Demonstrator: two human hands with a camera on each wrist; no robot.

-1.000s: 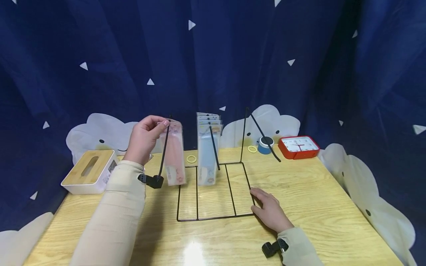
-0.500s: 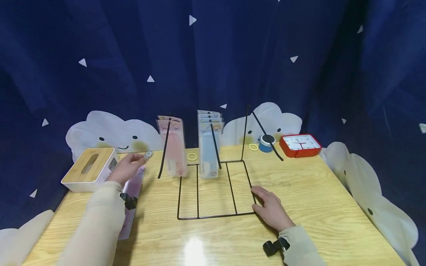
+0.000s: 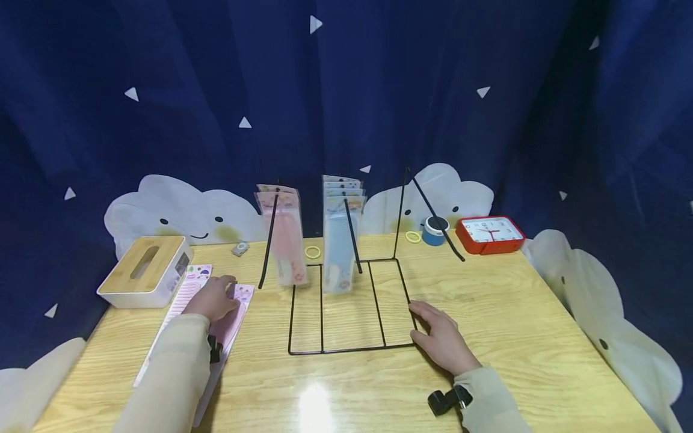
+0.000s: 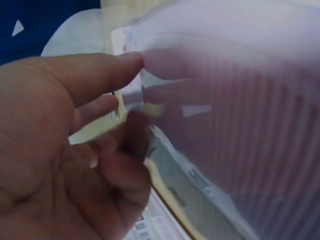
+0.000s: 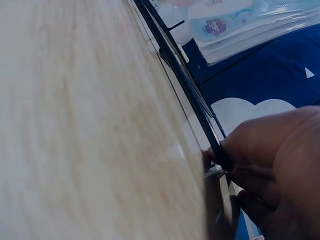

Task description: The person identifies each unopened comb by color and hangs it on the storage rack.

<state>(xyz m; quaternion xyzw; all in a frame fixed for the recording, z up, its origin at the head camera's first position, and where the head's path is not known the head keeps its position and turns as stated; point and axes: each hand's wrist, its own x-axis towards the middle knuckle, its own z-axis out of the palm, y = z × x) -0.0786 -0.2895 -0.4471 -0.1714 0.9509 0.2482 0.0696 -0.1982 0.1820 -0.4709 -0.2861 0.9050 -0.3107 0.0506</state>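
Observation:
My left hand (image 3: 213, 300) pinches a purple-pink comb in a clear pack (image 3: 234, 328) at the left of the table. In the left wrist view, thumb and fingers meet at the edge of that pack (image 4: 240, 115), whose ribbed comb shows blurred. Beside it lies another pink comb pack (image 3: 186, 294). My right hand (image 3: 443, 340) grips the near right corner of a black wire rack (image 3: 322, 313); in the right wrist view, the fingers hold its wire (image 5: 200, 112). Pink comb packs (image 3: 289, 240) and blue comb packs (image 3: 341, 240) hang from two hooks.
A wood-topped tissue box (image 3: 143, 267) stands at the left. Behind the rack lie yellow rings (image 3: 312, 247) and a small grey square object (image 3: 240, 248). A blue jar (image 3: 433, 234) and a red clock (image 3: 489, 236) stand at the back right. The rack's right hook (image 3: 435, 213) holds nothing.
My left hand left the hanging pink packs, moved down left, set the grey object behind the packs on the table, and now pinches a pack. My right hand stays on the rack.

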